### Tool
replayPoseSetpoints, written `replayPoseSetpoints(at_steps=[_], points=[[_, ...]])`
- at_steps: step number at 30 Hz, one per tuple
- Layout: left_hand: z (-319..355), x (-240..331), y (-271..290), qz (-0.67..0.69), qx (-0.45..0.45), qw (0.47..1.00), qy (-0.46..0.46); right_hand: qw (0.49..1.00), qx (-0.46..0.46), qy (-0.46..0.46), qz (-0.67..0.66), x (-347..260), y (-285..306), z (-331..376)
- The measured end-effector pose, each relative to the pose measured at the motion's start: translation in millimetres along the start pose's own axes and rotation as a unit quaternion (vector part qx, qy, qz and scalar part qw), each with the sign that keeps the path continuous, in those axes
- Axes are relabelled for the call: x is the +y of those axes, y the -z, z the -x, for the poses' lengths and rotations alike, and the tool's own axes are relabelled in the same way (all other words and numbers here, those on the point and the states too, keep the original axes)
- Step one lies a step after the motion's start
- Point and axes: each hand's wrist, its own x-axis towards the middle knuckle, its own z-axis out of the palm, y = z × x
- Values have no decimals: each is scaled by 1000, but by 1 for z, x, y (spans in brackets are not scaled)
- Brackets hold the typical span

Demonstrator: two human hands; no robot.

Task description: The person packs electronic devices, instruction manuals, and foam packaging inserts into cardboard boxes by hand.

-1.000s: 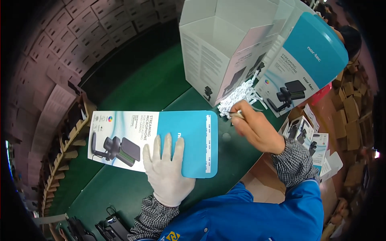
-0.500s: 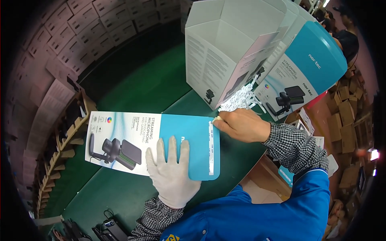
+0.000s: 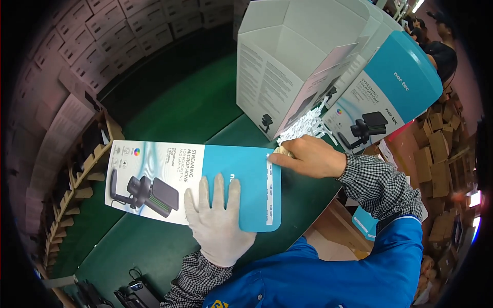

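A flat printed carton (image 3: 159,149) in white and blue lies on the green table, showing a picture of a microphone. Spread flat across its middle is my left hand (image 3: 221,223) in a white glove, fingers apart, pressing on the blue part. Along the right end of the blue flap runs a white adhesive tape strip (image 3: 269,197). My bare right hand (image 3: 313,156) is at the strip's upper end, thumb and forefinger pinched together. A small cream-coloured covering shows at the forefinger's tip. Whatever sits between those fingertips is hidden.
Beyond my right hand stand an open white box (image 3: 267,82) and a blue-and-white carton (image 3: 380,92). White paper strips (image 3: 305,126) are heaped beside them. A wooden rack (image 3: 77,174) edges the left; black devices (image 3: 141,292) lie at lower left. People (image 3: 441,51) are at far right.
The carton has shifted very slightly left, with my left hand still flat on it. My right thumb has moved a little, staying at the strip's upper end.
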Motion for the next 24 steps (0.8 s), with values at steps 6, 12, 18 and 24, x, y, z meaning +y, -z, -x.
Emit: replayPoseSetpoints(at_steps=[6,12,18,24], points=[[-3,10,3,14,0,1000,-3,999,37,3,-2,-3,3,9],[-3,5,10,49,7,999,10,808,265,234,-471,17,32,49],[-5,-8,33,378,-9,901,211,951,193,-206,-124,116,0,25],[5,-8,9,315,173,920,158,916,253,-247,187,126,-53,6]])
